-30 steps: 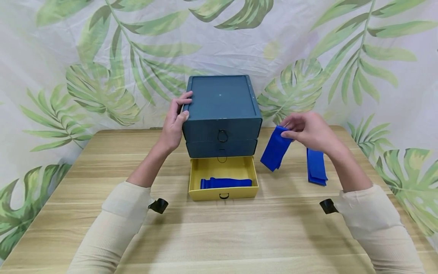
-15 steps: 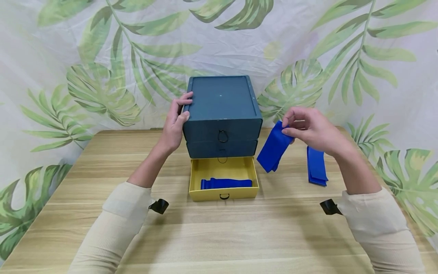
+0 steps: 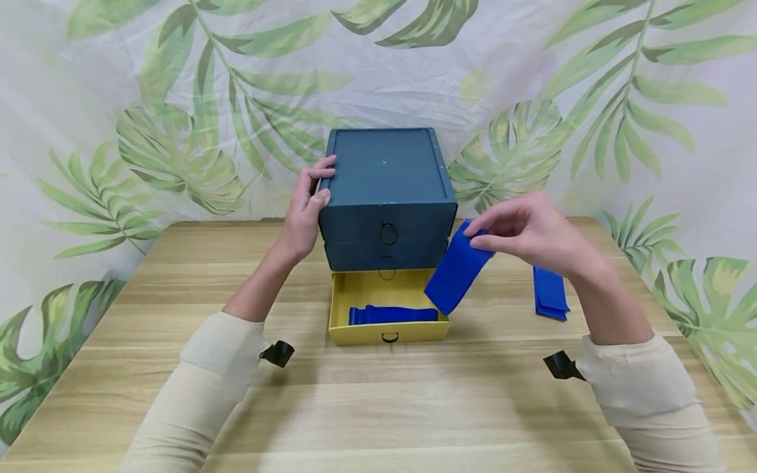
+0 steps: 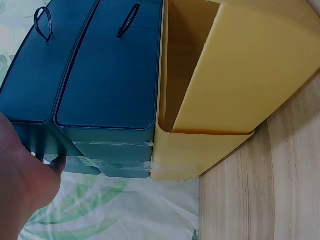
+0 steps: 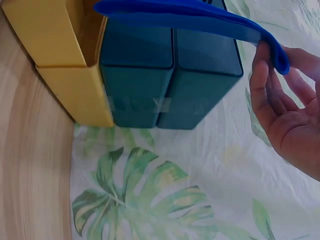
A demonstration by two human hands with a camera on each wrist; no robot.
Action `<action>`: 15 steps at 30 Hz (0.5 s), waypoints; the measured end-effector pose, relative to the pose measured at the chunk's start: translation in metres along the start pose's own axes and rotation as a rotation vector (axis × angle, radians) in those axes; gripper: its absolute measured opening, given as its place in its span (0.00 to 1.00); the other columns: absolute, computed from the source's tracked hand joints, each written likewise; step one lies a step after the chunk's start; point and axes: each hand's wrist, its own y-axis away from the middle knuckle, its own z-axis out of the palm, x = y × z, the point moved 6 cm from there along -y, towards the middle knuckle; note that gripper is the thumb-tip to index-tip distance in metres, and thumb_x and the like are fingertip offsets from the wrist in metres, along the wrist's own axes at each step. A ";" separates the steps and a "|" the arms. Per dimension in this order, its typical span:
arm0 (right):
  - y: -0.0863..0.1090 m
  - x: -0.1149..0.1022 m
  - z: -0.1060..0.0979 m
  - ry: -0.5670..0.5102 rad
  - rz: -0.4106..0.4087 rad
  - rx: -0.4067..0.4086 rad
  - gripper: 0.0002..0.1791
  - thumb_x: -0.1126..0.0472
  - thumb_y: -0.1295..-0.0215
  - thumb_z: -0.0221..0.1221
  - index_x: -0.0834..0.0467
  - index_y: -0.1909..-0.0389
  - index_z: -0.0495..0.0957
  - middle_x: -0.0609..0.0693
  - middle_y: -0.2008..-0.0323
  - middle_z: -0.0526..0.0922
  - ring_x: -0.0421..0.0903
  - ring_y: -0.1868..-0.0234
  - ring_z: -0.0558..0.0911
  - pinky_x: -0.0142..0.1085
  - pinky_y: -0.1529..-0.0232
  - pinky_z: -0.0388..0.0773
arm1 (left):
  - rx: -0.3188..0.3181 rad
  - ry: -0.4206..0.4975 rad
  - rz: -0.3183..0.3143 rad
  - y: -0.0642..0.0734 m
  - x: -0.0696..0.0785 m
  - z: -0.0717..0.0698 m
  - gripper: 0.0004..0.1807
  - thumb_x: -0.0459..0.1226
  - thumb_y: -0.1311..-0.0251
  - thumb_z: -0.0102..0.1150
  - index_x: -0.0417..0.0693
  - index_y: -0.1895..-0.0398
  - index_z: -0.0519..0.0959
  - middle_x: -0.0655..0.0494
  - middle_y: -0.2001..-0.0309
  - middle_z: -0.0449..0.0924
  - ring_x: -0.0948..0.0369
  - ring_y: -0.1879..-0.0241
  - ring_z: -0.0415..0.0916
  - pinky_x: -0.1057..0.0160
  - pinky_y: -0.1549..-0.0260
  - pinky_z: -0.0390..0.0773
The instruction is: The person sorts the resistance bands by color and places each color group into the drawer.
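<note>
My left hand rests against the left side of a dark blue drawer unit, its fingertips over the top edge. In the left wrist view this hand touches the unit's side. My right hand pinches the upper end of a folded blue strip. The strip hangs tilted, its lower end over the right edge of the pulled-out yellow drawer. Inside the drawer lies another folded blue strip. In the right wrist view, fingers and thumb of the right hand hold the strip's folded end.
Another folded blue strip lies on the wooden table at the right, partly behind the right wrist. The unit has two closed blue drawers with black loop pulls above the yellow one. A leaf-patterned cloth hangs behind the table.
My right hand has moved slightly left with the folded strip, bringing its lower end from beside the drawer to over its right edge. My left hand stays on the unit.
</note>
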 end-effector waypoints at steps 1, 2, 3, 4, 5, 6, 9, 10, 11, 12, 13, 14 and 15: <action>-0.001 0.000 0.002 -0.005 0.003 0.001 0.07 0.73 0.35 0.67 0.65 0.58 0.89 0.56 0.61 0.90 0.45 0.67 0.88 0.32 0.66 0.82 | -0.001 0.001 0.000 0.000 0.000 0.000 0.22 0.35 0.27 0.37 0.27 0.38 0.65 0.36 0.23 0.59 0.51 0.19 0.47 0.59 0.23 0.48; -0.002 -0.001 0.005 -0.010 0.004 0.002 0.07 0.72 0.35 0.67 0.65 0.58 0.89 0.57 0.61 0.90 0.45 0.68 0.88 0.31 0.68 0.81 | -0.002 0.001 0.001 0.000 0.000 0.000 0.22 0.35 0.26 0.37 0.28 0.38 0.65 0.36 0.23 0.59 0.51 0.19 0.47 0.59 0.23 0.48; -0.002 -0.001 0.007 -0.019 0.005 0.001 0.07 0.72 0.35 0.67 0.65 0.58 0.89 0.57 0.61 0.90 0.45 0.69 0.87 0.31 0.70 0.79 | -0.002 0.000 0.004 -0.001 0.000 0.000 0.22 0.35 0.26 0.37 0.27 0.38 0.65 0.36 0.23 0.59 0.50 0.19 0.47 0.59 0.23 0.48; -0.003 -0.002 0.010 -0.028 0.005 0.001 0.07 0.72 0.35 0.67 0.65 0.57 0.89 0.56 0.61 0.90 0.43 0.71 0.86 0.31 0.72 0.78 | -0.003 -0.001 0.005 -0.001 0.000 0.000 0.21 0.35 0.26 0.37 0.27 0.38 0.65 0.36 0.23 0.58 0.50 0.19 0.47 0.59 0.23 0.48; -0.004 -0.003 0.013 -0.037 0.003 0.001 0.07 0.72 0.35 0.67 0.65 0.57 0.89 0.56 0.62 0.90 0.43 0.75 0.83 0.32 0.75 0.74 | -0.003 -0.002 0.006 -0.001 0.000 0.000 0.22 0.35 0.26 0.37 0.27 0.38 0.65 0.36 0.23 0.58 0.49 0.19 0.47 0.59 0.23 0.48; -0.005 -0.004 0.015 -0.042 -0.004 0.001 0.07 0.72 0.35 0.68 0.65 0.57 0.89 0.56 0.63 0.90 0.43 0.77 0.80 0.33 0.77 0.70 | -0.003 -0.002 0.006 -0.001 0.000 0.000 0.21 0.35 0.26 0.37 0.27 0.38 0.65 0.36 0.23 0.58 0.49 0.19 0.47 0.59 0.23 0.48; -0.009 -0.009 0.023 -0.066 -0.024 0.003 0.07 0.72 0.35 0.68 0.65 0.57 0.89 0.54 0.66 0.90 0.43 0.82 0.72 0.37 0.81 0.60 | -0.003 -0.003 0.006 -0.001 0.000 0.000 0.22 0.35 0.26 0.37 0.27 0.38 0.65 0.36 0.23 0.58 0.49 0.19 0.47 0.59 0.24 0.48; -0.011 -0.010 0.026 -0.077 -0.029 0.001 0.07 0.72 0.35 0.68 0.65 0.57 0.89 0.54 0.66 0.90 0.42 0.83 0.69 0.38 0.81 0.59 | -0.003 -0.004 0.004 -0.001 0.000 0.000 0.22 0.35 0.26 0.38 0.27 0.38 0.65 0.36 0.23 0.58 0.49 0.19 0.47 0.59 0.24 0.49; -0.012 -0.012 0.029 -0.088 -0.036 -0.003 0.07 0.73 0.35 0.68 0.65 0.57 0.89 0.54 0.67 0.90 0.42 0.83 0.68 0.38 0.81 0.58 | -0.003 -0.004 0.002 -0.001 0.001 0.000 0.22 0.35 0.27 0.38 0.27 0.38 0.65 0.36 0.23 0.58 0.50 0.19 0.47 0.59 0.24 0.49; -0.014 -0.014 0.032 -0.096 -0.046 -0.007 0.07 0.73 0.35 0.67 0.65 0.58 0.89 0.54 0.67 0.90 0.43 0.83 0.68 0.38 0.81 0.58 | -0.002 -0.004 0.000 -0.001 0.001 0.000 0.22 0.35 0.27 0.38 0.27 0.38 0.65 0.36 0.23 0.58 0.50 0.19 0.47 0.59 0.24 0.49; -0.016 -0.016 0.036 -0.104 -0.054 -0.013 0.07 0.73 0.35 0.67 0.65 0.57 0.89 0.53 0.68 0.90 0.42 0.84 0.66 0.37 0.81 0.57 | -0.002 -0.004 -0.002 -0.001 0.001 0.000 0.22 0.35 0.27 0.38 0.27 0.38 0.65 0.36 0.23 0.58 0.50 0.19 0.47 0.59 0.24 0.49; -0.017 -0.017 0.040 -0.115 -0.061 -0.020 0.07 0.73 0.35 0.67 0.66 0.57 0.89 0.53 0.68 0.90 0.42 0.84 0.65 0.37 0.81 0.57 | -0.001 -0.004 -0.004 -0.001 0.001 0.000 0.22 0.35 0.27 0.38 0.27 0.38 0.65 0.36 0.23 0.58 0.50 0.19 0.47 0.59 0.24 0.49; -0.019 -0.019 0.043 -0.125 -0.068 -0.028 0.08 0.73 0.35 0.67 0.66 0.57 0.89 0.53 0.69 0.89 0.43 0.84 0.64 0.37 0.81 0.57 | 0.001 -0.003 -0.007 0.000 0.001 0.000 0.22 0.35 0.27 0.38 0.27 0.38 0.65 0.36 0.23 0.59 0.51 0.19 0.48 0.60 0.24 0.49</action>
